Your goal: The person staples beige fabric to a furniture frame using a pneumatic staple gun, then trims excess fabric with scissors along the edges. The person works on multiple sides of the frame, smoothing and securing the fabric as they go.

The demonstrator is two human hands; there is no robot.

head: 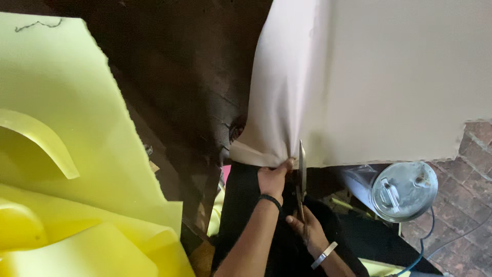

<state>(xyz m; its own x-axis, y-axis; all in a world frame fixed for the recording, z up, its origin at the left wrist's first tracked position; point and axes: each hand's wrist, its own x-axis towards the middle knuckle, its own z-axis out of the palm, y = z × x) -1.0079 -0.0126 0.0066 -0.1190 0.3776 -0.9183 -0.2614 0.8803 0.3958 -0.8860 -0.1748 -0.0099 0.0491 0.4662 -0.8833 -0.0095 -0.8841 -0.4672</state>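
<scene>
A large sheet of pale beige fabric (389, 82) hangs over the upper right of the view, with folds gathered at its lower left corner. My left hand (274, 179), with a dark band on the wrist, pinches the fabric's bottom edge. My right hand (305, 231), with a silver bracelet, grips the handles of a pair of long scissors (302, 169). The blades point upward and meet the fabric's edge just right of my left thumb.
Thick yellow foam sheets (77, 154) fill the left side, with a curved offcut on top. A round metal tin lid (405, 191) lies at the lower right on a brick floor (464, 205), beside a blue cable (423, 246). Dark cloth covers my lap.
</scene>
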